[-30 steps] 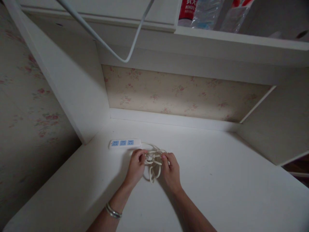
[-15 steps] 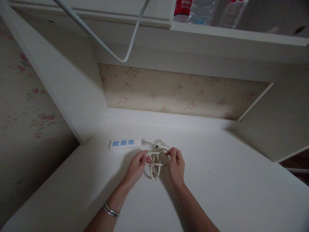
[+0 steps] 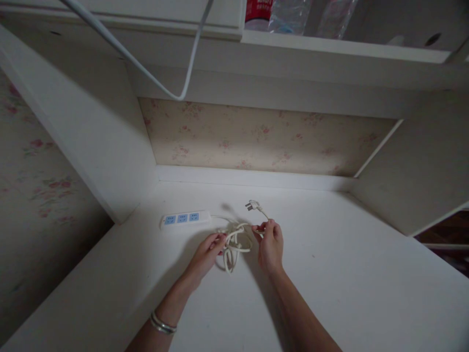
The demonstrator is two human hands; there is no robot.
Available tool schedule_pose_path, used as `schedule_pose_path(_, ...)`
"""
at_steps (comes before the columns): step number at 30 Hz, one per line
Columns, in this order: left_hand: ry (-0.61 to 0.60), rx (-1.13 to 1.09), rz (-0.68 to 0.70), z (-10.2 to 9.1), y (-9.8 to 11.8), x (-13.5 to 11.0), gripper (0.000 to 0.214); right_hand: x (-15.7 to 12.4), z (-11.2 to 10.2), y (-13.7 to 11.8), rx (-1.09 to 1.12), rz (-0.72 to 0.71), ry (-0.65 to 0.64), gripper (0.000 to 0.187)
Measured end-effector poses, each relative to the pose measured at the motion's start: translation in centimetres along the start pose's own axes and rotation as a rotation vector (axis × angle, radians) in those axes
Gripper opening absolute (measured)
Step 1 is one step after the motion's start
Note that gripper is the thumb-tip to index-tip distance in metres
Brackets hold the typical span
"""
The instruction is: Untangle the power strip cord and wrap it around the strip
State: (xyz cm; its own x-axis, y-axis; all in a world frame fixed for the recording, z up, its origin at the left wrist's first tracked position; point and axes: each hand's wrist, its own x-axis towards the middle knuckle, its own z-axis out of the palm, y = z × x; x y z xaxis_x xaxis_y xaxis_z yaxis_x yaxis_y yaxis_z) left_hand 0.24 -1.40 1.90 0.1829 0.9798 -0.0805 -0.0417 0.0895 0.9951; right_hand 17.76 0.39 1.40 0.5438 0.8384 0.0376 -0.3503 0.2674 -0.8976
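A tangled cream power cord (image 3: pixel 240 249) lies bunched between my two hands above the white desk. My left hand (image 3: pixel 207 254) pinches loops at the bundle's left side. On the right, my right hand (image 3: pixel 270 244) is closed on the cord a short way below its plug (image 3: pixel 252 205), which sticks up and to the left with its prongs showing. A white power strip (image 3: pixel 185 219) with blue sockets rests on the desk to the left, and the cord runs from its right end into the tangle.
The white desk (image 3: pixel 330 274) is closed in by a left side panel (image 3: pixel 102 146) and a right panel (image 3: pixel 417 161). Overhead, a white bent cable or rod (image 3: pixel 161 88) hangs in front of the shelf. Plastic bottles (image 3: pixel 289 17) stand on that shelf.
My right hand now holds the plug end raised clear of the tangle, where before the plug lay low behind it. The loops have loosened and shifted. The view has moved slightly.
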Motion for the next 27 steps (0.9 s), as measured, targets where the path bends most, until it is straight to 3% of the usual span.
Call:
schedule_pose_path(8, 0.012, -0.06, -0.033, 0.12, 0.25, -0.37, 0.05, -0.31, 0.25, -0.3, 0.037, 0.006, -0.055, 0.029)
schedule_pose_path(12, -0.043, -0.14, -0.077, 0.35, 0.32, -0.62, 0.066, -0.53, 0.29, -0.32, 0.062, 0.039, -0.11, 0.027)
schedule_pose_path(15, -0.011, -0.185, -0.098, 0.37, 0.33, -0.6, 0.075, -0.61, 0.31, -0.4, 0.091, 0.054, -0.136, 0.024)
schedule_pose_path(22, -0.051, -0.308, -0.054, 0.11, 0.19, -0.3, 0.044, -0.21, 0.33, -0.65, 0.246, 0.116, -0.075, 0.025)
schedule_pose_path(27, -0.053, -0.35, -0.064, -0.31, -0.45, -0.23, 0.048, 0.1, 0.05, -0.69, 0.27, 0.217, -0.111, 0.026)
